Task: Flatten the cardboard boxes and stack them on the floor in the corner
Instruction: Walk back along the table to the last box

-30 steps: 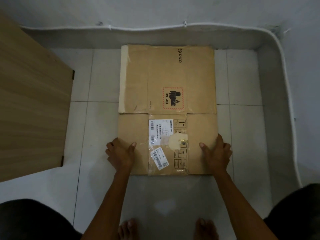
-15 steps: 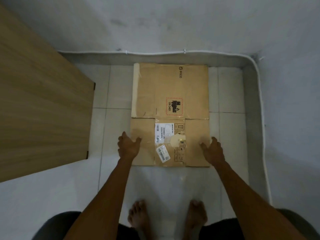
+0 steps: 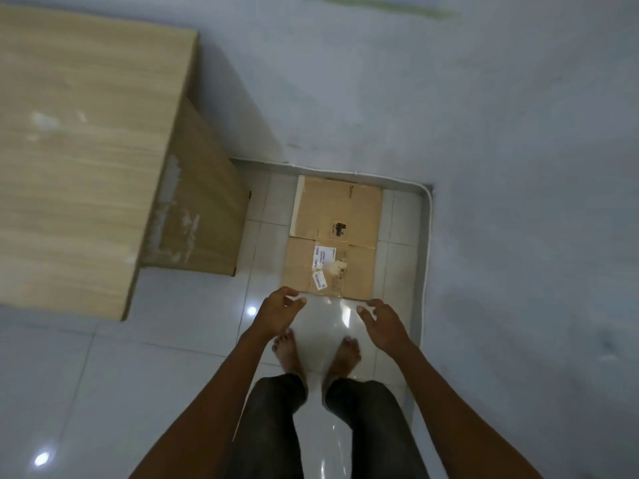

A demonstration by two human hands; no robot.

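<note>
A flattened brown cardboard box [image 3: 333,236] lies on the tiled floor in the corner, its far edge at the wall. White shipping labels and a black printed mark show on its top. My left hand [image 3: 278,311] hovers in the air over the floor near the box's near left corner, fingers loosely curled and holding nothing. My right hand [image 3: 382,323] hovers near the box's near right corner, also relaxed and empty. Neither hand touches the cardboard.
A light wooden table [image 3: 79,150] stands to the left, its end panel close to the box's left side. A white cable [image 3: 427,236] runs along the base of the grey walls round the corner. My bare feet [image 3: 318,352] stand on glossy tiles just before the box.
Both hands have let go of the box's near edge and risen away from it. The view has pulled up and back, so the box now lies farther off and my legs show.
</note>
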